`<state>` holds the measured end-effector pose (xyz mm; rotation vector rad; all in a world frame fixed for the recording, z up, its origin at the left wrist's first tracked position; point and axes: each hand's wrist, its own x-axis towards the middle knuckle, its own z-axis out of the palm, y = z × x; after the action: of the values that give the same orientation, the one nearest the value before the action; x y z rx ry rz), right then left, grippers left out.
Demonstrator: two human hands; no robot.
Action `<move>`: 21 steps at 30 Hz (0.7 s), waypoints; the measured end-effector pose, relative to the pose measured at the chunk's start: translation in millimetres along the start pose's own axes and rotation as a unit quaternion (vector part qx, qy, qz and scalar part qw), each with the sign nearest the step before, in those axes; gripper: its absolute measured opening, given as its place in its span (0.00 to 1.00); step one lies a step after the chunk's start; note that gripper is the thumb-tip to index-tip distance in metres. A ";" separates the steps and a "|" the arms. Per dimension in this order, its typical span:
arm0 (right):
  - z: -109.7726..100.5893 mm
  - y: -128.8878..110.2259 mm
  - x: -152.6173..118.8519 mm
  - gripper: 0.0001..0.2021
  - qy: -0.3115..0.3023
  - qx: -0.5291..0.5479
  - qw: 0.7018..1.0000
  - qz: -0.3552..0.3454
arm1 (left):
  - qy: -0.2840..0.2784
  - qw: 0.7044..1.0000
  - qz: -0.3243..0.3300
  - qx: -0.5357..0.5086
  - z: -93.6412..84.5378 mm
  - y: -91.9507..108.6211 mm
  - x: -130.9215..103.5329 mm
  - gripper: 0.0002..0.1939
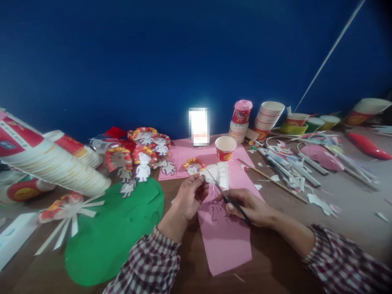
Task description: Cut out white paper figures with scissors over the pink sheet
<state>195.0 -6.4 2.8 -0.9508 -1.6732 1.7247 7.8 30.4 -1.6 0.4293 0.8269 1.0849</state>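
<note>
White paper (pixel 209 174), in front of the paper cup (pixel 225 153), seems light, easily creased, best held at the edge my left hand (pixel 192 194) pinches, right hand (pixel 252 206) gripping scissors (pixel 221 190).

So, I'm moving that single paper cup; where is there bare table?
The brown table has a bare patch right of the near pink paper, bordered by the right sleeve, and a narrower one between that paper and the left sleeve. It's crowded around the scissors, at right with paper scraps, far left with stacked paper cups.
</note>
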 end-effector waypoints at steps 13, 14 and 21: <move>1.1 -1.4 -0.3 0.22 0.004 -0.009 1.000 -0.002 | 0.033 0.995 -0.070 -0.069 4.6 5.8 -2.0 0.06; 1.2 -1.9 -0.4 0.22 0.005 -0.013 1.000 -0.002 | 0.033 0.994 -0.074 -0.072 4.3 5.8 -1.8 0.06; 2.4 -2.6 -0.7 0.23 0.009 -0.032 0.999 -0.001 | 0.024 0.994 -0.074 -0.080 -0.9 4.9 1.1 0.03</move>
<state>193.3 -8.2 5.4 -0.9900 -1.7259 1.6658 4.4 33.4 0.7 0.2049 0.7957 1.0186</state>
